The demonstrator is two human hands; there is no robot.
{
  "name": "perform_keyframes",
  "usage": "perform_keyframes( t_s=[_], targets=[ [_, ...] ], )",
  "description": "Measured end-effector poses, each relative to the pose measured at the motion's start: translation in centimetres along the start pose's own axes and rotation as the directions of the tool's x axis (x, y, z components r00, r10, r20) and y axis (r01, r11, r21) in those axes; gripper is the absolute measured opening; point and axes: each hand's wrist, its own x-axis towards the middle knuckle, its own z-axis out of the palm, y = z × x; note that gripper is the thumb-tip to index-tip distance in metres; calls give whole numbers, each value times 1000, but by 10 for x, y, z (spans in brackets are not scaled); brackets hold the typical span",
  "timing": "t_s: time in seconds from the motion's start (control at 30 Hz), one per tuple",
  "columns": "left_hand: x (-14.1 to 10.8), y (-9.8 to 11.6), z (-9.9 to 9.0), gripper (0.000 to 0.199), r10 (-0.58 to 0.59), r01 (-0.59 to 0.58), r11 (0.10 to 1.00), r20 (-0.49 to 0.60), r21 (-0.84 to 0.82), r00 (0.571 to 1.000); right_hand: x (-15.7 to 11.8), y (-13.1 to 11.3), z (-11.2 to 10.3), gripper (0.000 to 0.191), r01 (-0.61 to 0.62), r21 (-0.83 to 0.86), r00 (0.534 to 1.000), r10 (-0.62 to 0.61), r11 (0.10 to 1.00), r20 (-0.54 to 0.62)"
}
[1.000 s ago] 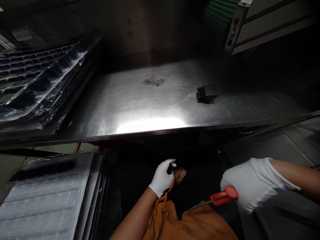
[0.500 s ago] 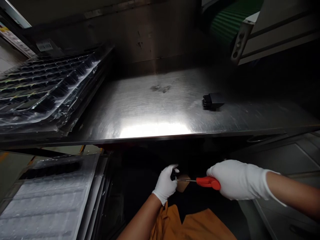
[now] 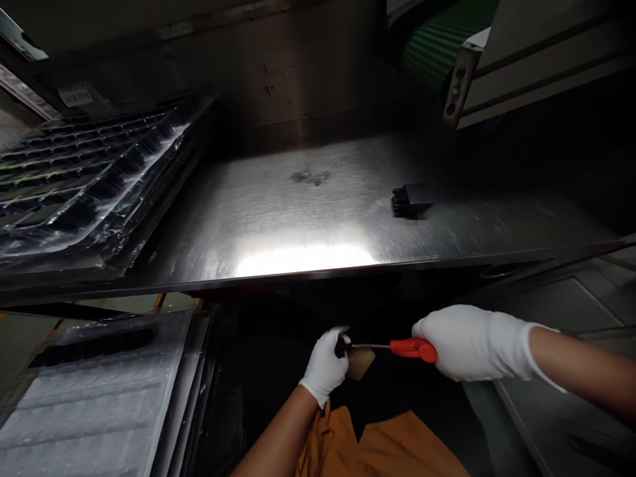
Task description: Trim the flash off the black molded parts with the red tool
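Note:
My left hand [image 3: 324,366], in a white glove, is shut on a small black connector-like part [image 3: 341,347]. A tan flat piece [image 3: 361,364] shows just behind that part, and I cannot tell what it is. My right hand [image 3: 472,342], also gloved, grips a red-handled screwdriver [image 3: 413,350] level, its thin metal shaft reaching the black part. Farther off, a similar black block [image 3: 411,200] lies on the brushed steel table [image 3: 298,218], out of reach of neither hand's fingers' contact.
Stacks of plastic-wrapped trays [image 3: 84,172] lie at the left of the table, and more wrapped trays [image 3: 89,391] stand lower left. An orange apron [image 3: 377,450] covers my front. A green ribbed part [image 3: 437,53] and pale panels [image 3: 536,59] stand at the upper right.
The screwdriver has swung from pointing down-left beside my body to level, with its tip now at the black part. My right hand has moved left and up toward my left hand.

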Motion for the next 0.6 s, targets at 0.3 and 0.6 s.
perform_keyframes(
  t_s=[0.3, 0.6],
  targets=[
    [6, 10, -6, 45, -140, 129, 981, -68, -148, 988, 0, 4, -1, 28, 9, 56, 999, -7, 998, -46],
    [-7, 31, -21, 53, -249, 255, 663, 113, -704, 962, -14, 5, 8, 26, 57, 44, 989, -51, 997, -136]
  ],
)
